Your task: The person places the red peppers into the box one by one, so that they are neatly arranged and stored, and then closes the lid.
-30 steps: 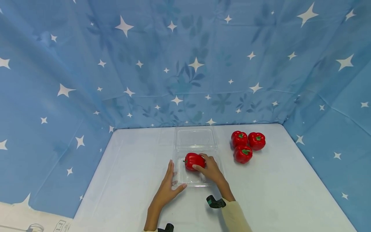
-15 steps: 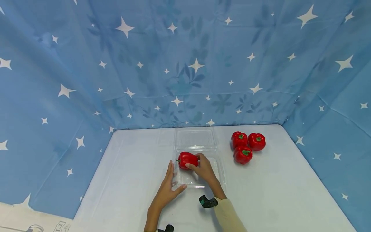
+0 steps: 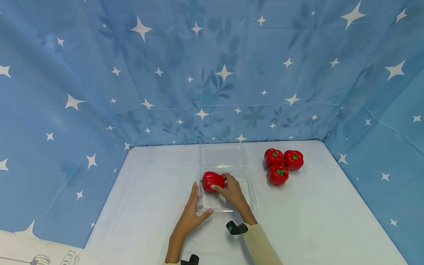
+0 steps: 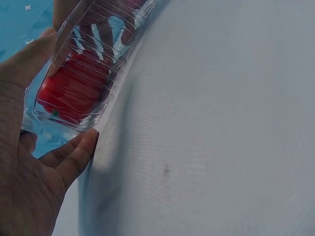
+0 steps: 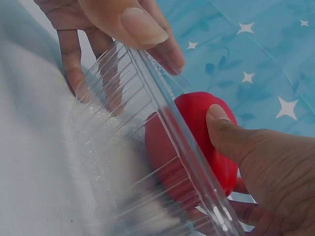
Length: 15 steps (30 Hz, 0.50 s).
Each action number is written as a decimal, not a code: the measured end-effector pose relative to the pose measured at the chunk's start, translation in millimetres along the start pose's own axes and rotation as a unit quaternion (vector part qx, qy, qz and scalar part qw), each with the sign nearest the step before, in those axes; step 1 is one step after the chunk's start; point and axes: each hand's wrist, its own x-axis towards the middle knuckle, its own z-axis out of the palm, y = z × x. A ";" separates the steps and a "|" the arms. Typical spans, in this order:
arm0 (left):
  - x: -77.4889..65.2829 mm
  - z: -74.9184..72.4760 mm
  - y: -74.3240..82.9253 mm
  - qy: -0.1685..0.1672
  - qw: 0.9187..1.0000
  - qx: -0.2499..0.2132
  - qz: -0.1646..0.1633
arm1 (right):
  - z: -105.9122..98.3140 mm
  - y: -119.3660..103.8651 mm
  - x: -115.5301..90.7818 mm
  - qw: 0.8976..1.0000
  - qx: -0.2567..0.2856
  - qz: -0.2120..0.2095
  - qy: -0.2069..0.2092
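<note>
The glossy red bell pepper with a green stem [image 3: 212, 182] is, in the head view, on its side within the left part of a clear, hinged plastic box [image 3: 246, 186], stem toward the left wall; whether it bears on the floor I cannot tell. The right hand [image 3: 233, 190] pinches its blunt end between thumb and fingers. The left hand [image 3: 190, 217] frames the near left corner, fingers straight, thumb spread away. Well to the right, three matching red peppers [image 3: 278, 175] sit on the white tabletop [image 3: 159, 184]. In the left wrist view, the left fingertips seem to touch the box's thin, ribbed wall, which looks flexible and easily dented, so light pressure suits it. In the right wrist view, the right thumb lies on shiny skin, probably slippery over a firm, fairly light body; a broad hold round the sides, clear of the slim stem, seems best.
</note>
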 end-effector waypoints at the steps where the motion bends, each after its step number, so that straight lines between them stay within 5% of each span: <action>1: 0.0 -0.2 0.4 0.000 1.000 -0.002 -0.001 | -0.2 -0.2 0.1 1.000 -0.002 0.000 0.000; 15: 0.3 0.0 -0.4 -0.004 1.000 0.005 -0.015 | -0.9 2.6 -0.5 1.000 0.006 0.003 -0.008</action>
